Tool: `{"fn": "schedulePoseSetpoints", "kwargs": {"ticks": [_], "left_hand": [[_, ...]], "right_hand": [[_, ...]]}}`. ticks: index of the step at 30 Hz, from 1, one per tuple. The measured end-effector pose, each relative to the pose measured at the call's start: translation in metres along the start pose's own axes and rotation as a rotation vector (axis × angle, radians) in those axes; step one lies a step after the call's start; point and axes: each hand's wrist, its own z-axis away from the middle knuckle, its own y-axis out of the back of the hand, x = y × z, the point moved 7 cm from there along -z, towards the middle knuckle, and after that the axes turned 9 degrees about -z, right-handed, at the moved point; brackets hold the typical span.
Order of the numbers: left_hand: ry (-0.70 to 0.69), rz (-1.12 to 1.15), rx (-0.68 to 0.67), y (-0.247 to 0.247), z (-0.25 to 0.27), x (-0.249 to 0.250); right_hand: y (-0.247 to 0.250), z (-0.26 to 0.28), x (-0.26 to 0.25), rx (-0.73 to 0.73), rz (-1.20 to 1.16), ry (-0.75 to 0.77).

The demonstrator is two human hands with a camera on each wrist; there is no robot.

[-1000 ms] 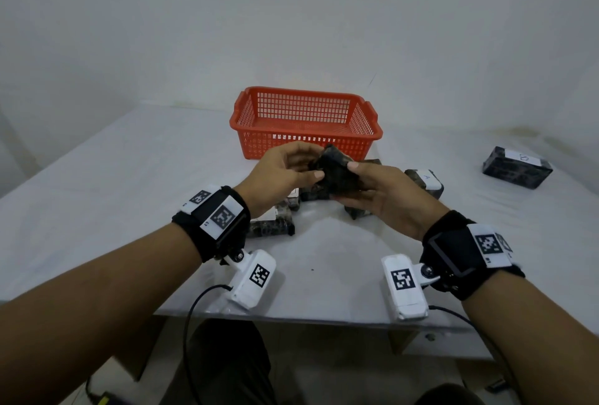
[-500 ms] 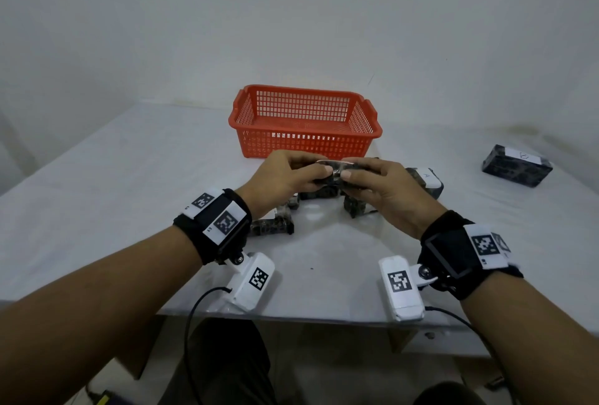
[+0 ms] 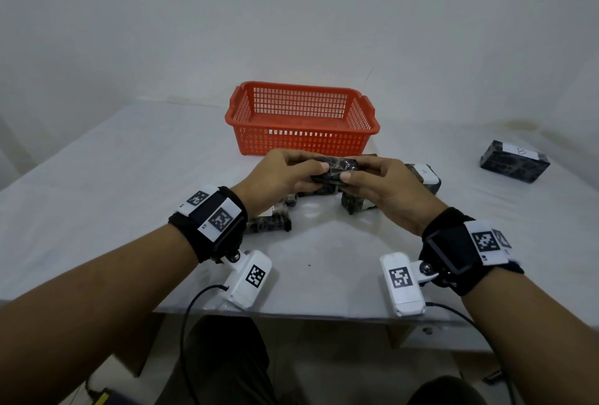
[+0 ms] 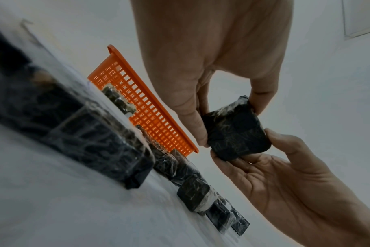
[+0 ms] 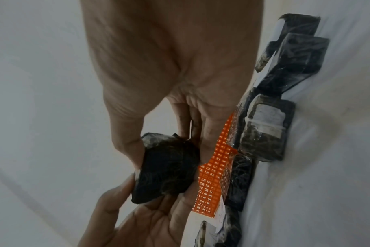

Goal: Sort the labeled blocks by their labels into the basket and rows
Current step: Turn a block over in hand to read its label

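Both hands hold one dark wrapped block (image 3: pixel 335 168) above the table, just in front of the orange basket (image 3: pixel 301 140). My left hand (image 3: pixel 285 177) pinches its left end and my right hand (image 3: pixel 377 182) pinches its right end. In the left wrist view the block (image 4: pixel 236 132) sits between thumb and fingers of both hands. The right wrist view shows the same block (image 5: pixel 167 170) gripped from both sides; its label is not visible. Several more dark blocks (image 3: pixel 269 223) lie on the table under the hands, one with a white label (image 3: pixel 424 176).
A separate labeled block (image 3: pixel 513 161) lies far right on the white table (image 3: pixel 97 184). The basket looks empty. The table's front edge (image 3: pixel 324 312) runs just below the wrists. A wall stands behind the basket.
The block has been turned in both hands from a tilted, raised pose to lying flat and lower; both hands keep their hold.
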Motion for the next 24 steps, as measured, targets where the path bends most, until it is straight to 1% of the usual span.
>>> {"fn": "schedulePoseSetpoints", "kwargs": {"ticks": [3, 5, 9, 13, 15, 20, 22, 24], "left_hand": [[0.011, 0.042, -0.032, -0.0015, -0.0005, -0.004], [0.005, 0.052, -0.039, -0.0015, -0.0005, -0.0036], [-0.002, 0.008, 0.012, 0.0014, -0.0008, -0.0014], [0.009, 0.047, -0.055, -0.0045, 0.001, -0.0033], [0.012, 0.055, -0.068, -0.0056, 0.0014, -0.0041], [-0.023, -0.037, 0.004, 0.0008, 0.0016, -0.0012], [-0.031, -0.054, 0.002, 0.0006, 0.0026, -0.0003], [-0.025, -0.015, -0.024, -0.0006, 0.0031, -0.0021]], "right_hand": [[0.0044, 0.0003, -0.0015, 0.025, 0.052, 0.026], [0.0036, 0.0003, -0.0022, 0.022, 0.028, 0.028], [-0.0007, -0.0001, -0.0011, 0.012, -0.008, -0.005], [0.006, -0.0016, -0.0004, 0.08, 0.039, 0.014], [0.007, -0.0015, -0.0007, 0.101, 0.052, 0.019], [0.0015, -0.0014, 0.0003, 0.07, 0.031, -0.012], [0.0022, -0.0019, -0.0005, 0.09, 0.034, -0.002], [0.0022, -0.0023, -0.0018, 0.108, 0.043, 0.017]]}}
